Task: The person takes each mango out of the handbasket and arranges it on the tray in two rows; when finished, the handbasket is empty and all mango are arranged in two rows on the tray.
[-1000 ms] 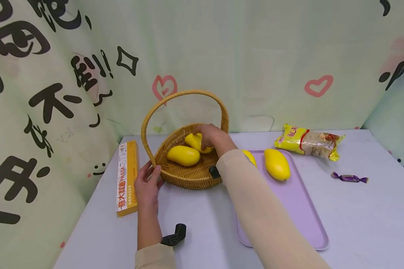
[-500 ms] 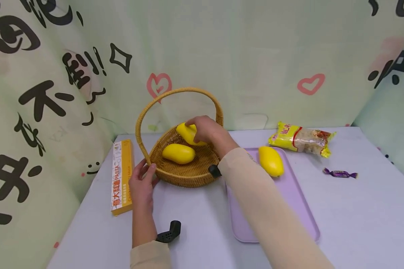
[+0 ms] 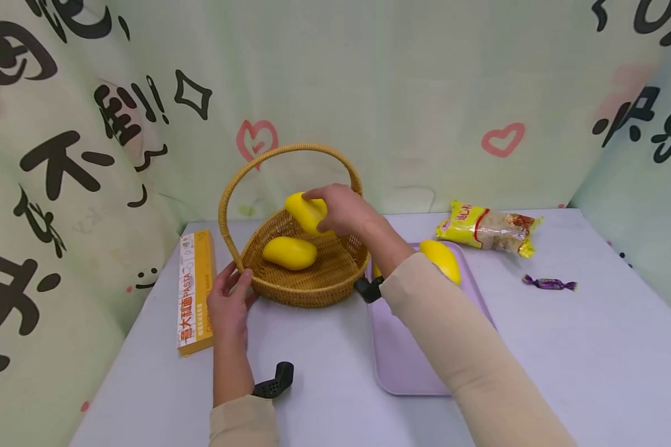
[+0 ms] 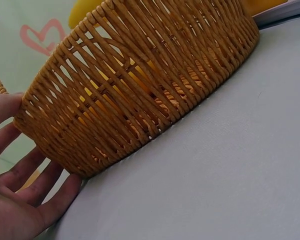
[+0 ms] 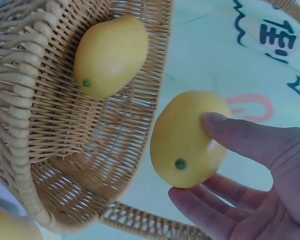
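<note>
A yellow mango [image 3: 304, 212] is pinched between the thumb and fingers of my right hand [image 3: 343, 210], raised above the far part of the wicker basket [image 3: 307, 298]. The right wrist view shows this mango [image 5: 185, 145] with its green stem spot. Another mango [image 3: 289, 253] lies inside the basket, at its left. My left hand [image 3: 229, 298] holds the basket's left side by the foot of the handle. In the left wrist view, the left thumb lies at the rim and the fingers [image 4: 30, 177] rest along the woven wall.
Right of the basket lies a purple tray [image 3: 408, 360] with a mango [image 3: 440, 259] and another mostly hidden behind my right arm. Behind it is a yellow snack bag [image 3: 489, 228], with a purple wrapped candy [image 3: 549, 284] nearer. A pasta box [image 3: 196, 292] lies left of the basket.
My right hand has lifted the mango from inside the basket to above it, slightly leftward. The left hand keeps its place on the basket. The head view has shifted a little.
</note>
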Tool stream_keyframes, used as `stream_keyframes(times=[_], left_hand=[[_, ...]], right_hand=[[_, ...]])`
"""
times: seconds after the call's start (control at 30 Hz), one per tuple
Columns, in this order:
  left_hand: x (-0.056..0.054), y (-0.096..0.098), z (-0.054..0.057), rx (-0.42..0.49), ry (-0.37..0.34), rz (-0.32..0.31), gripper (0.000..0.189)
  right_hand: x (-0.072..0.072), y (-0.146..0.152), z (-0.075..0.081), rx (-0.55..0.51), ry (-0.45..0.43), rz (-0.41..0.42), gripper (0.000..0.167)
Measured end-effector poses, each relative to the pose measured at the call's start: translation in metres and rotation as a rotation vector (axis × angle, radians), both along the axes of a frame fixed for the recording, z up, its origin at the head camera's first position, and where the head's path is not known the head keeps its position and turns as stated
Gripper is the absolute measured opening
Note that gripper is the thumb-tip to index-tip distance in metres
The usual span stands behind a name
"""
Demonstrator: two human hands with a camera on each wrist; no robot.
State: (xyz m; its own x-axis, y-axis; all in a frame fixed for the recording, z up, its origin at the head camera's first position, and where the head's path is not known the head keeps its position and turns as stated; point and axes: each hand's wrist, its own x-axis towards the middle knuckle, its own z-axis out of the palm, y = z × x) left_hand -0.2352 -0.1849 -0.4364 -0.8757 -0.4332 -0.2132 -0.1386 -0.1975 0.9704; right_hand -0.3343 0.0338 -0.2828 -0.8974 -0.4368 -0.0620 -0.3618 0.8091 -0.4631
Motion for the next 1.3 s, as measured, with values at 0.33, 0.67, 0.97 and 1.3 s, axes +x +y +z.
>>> stream_keyframes(times=[0.33,0.67,0.97,1.3], left_hand=[[0.005,-0.002,0.0,0.013,-0.007,0.007,0.056],[0.004,-0.001,0.0,0.002,-0.021,0.005,0.055],[0.005,0.0,0.002,0.008,-0.024,0.014,0.056],[0.004,0.005,0.006,-0.011,-0.032,0.007,0.056]], right_hand=[[0.028,0.017,0.01,-0.06,0.003,0.029,0.068],[0.057,0.053,0.0,-0.123,-0.036,-0.053,0.07],[0.088,0.084,-0.007,-0.127,-0.042,-0.228,0.07],[0.125,0.111,-0.019,-0.084,0.024,-0.287,0.068]])
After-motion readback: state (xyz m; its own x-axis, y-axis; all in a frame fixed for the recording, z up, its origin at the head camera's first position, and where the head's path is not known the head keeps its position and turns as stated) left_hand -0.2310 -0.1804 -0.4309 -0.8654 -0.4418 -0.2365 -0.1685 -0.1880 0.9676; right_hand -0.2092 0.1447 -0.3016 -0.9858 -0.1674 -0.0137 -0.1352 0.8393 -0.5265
